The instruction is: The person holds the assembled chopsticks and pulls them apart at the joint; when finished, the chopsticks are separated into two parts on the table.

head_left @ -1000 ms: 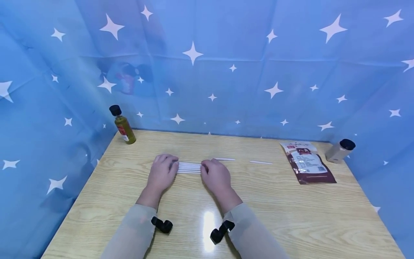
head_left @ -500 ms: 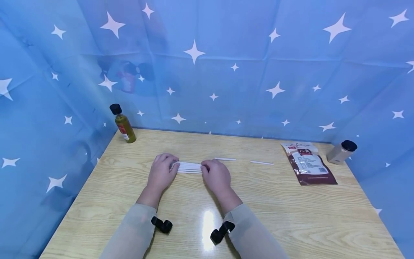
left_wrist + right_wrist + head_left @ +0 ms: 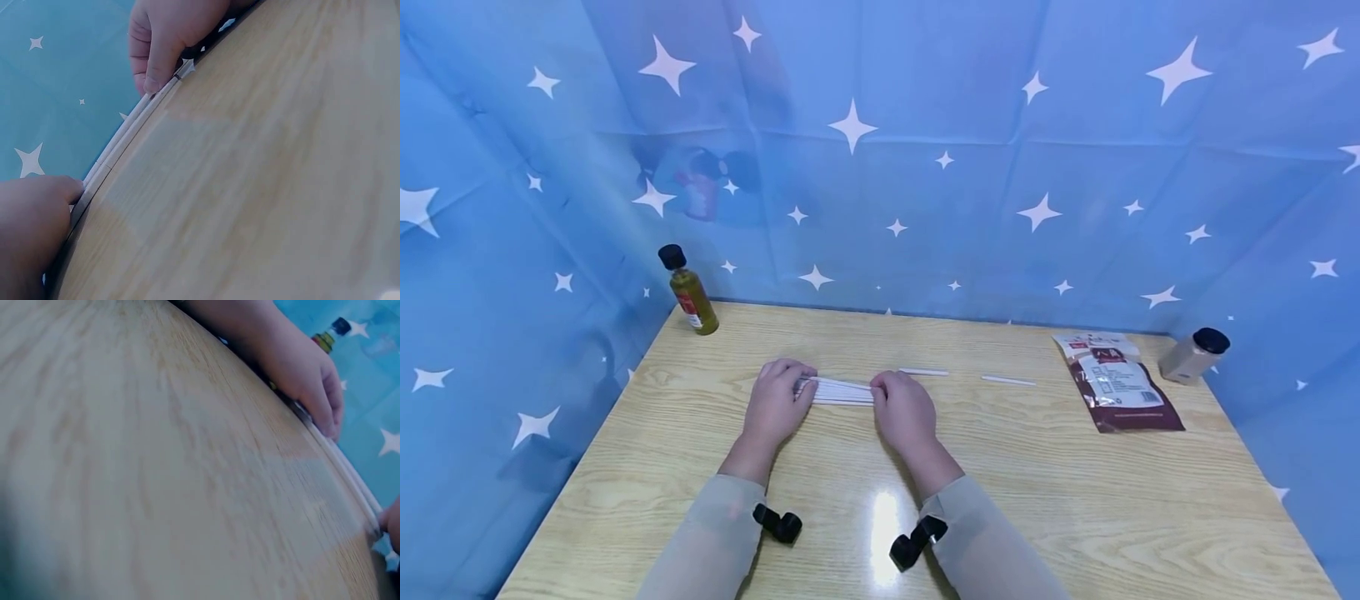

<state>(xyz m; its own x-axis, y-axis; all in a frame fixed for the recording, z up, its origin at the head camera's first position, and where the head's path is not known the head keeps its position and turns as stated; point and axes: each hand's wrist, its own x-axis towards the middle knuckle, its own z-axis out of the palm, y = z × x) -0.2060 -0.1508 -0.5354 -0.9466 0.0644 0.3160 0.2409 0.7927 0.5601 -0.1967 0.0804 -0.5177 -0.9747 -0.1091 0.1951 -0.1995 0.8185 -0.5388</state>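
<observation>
Several thin white sticks [image 3: 842, 392] lie side by side on the table, spanning the gap between my hands. The rearmost white stick [image 3: 835, 382] slants slightly, apparently raised off the others. At its left end, my left hand [image 3: 775, 402] pinches it with thumb and fingers; my right hand [image 3: 904, 408] pinches its other end. The hands cover both ends of the row. In the left wrist view, the right hand's thumb and fingers [image 3: 150, 84] press together on an upper stick. Only part of the right hand [image 3: 392, 525] shows at the edge of the right wrist view.
Behind and beside my right hand lie two loose white sticks [image 3: 923, 372] [image 3: 1008, 380]. An oil bottle [image 3: 694, 302] stands at the back left. At the right are a maroon-and-white food pouch [image 3: 1118, 387] and a black-capped jar [image 3: 1187, 360]. A blue star-patterned curtain [image 3: 925, 183] borders the wooden table [image 3: 1075, 508].
The sticks lay flat and parallel a second ago. Now the rearmost one is slanted and looks lifted between my fingertips. Both hands have stayed almost in place.
</observation>
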